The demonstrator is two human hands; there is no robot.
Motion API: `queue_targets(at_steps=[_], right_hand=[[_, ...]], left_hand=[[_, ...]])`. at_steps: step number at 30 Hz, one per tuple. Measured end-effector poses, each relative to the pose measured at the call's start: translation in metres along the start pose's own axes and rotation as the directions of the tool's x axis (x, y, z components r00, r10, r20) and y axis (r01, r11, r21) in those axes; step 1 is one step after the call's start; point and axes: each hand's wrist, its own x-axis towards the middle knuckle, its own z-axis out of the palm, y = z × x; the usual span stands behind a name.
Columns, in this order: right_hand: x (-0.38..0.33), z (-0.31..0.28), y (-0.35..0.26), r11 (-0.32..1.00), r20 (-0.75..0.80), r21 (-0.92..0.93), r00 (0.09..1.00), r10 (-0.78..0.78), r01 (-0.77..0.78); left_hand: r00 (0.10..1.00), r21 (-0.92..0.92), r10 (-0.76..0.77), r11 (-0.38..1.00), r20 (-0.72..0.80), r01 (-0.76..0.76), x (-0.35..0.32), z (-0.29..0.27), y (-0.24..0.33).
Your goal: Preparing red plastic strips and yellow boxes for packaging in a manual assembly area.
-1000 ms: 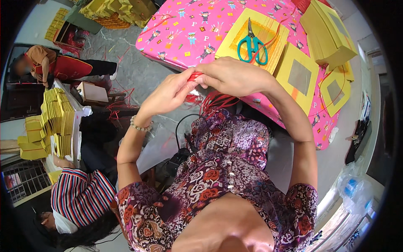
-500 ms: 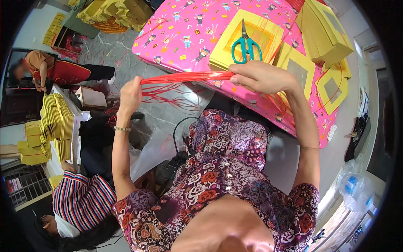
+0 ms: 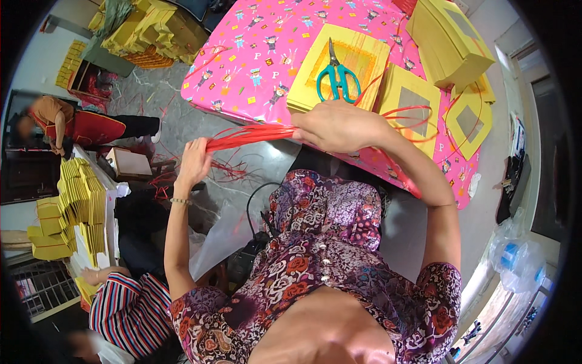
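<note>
A bundle of thin red cords (image 3: 251, 136) stretches between my two hands over the gap at the table's near side. My left hand (image 3: 195, 162) is closed round its left end, and loose strands dangle beside it. At the other end my right hand (image 3: 336, 126) grips the bundle, its fingers partly hidden; looped strands trail past the wrist to the right. Just beyond my right hand, teal-handled scissors (image 3: 337, 82) lie on a stack of yellow card pieces (image 3: 303, 91).
The table (image 3: 242, 91) has a pink patterned cover. More yellow card pieces (image 3: 418, 103) with grey squares lie at right, near a tall yellow stack (image 3: 451, 48). At left, a person in a striped top (image 3: 133, 309) sits by yellow stacks (image 3: 85, 188); another person (image 3: 91, 121) stands farther off.
My hands have come closer together, the right one moving left and slightly down. The cords sag and bunch more, and loops now show right of my right wrist. The view has shifted slightly.
</note>
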Motion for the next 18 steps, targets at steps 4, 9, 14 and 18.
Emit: queue_targets(at_steps=[4,9,14,18], right_hand=[[0.013,0.012,-0.003,1.0,-0.075,-0.002,0.997,0.003,-0.003],[0.031,0.013,-0.021,0.992,-0.047,-0.074,0.993,-0.109,0.106],[0.02,0.009,-0.011,0.995,0.101,-0.014,0.99,-0.095,0.097],[-0.022,-0.013,0.024,1.0,0.081,-0.002,0.997,-0.013,0.013]], left_hand=[[0.952,-0.064,0.176,0.978,-0.249,-0.197,0.038,-0.047,0.087],[0.916,-0.356,0.199,0.876,-0.349,-0.326,0.067,-0.046,0.153],[0.948,-0.244,0.238,0.926,-0.212,-0.287,0.057,-0.02,0.127],[0.936,-0.173,0.128,0.966,-0.328,-0.193,0.041,-0.01,0.094]])
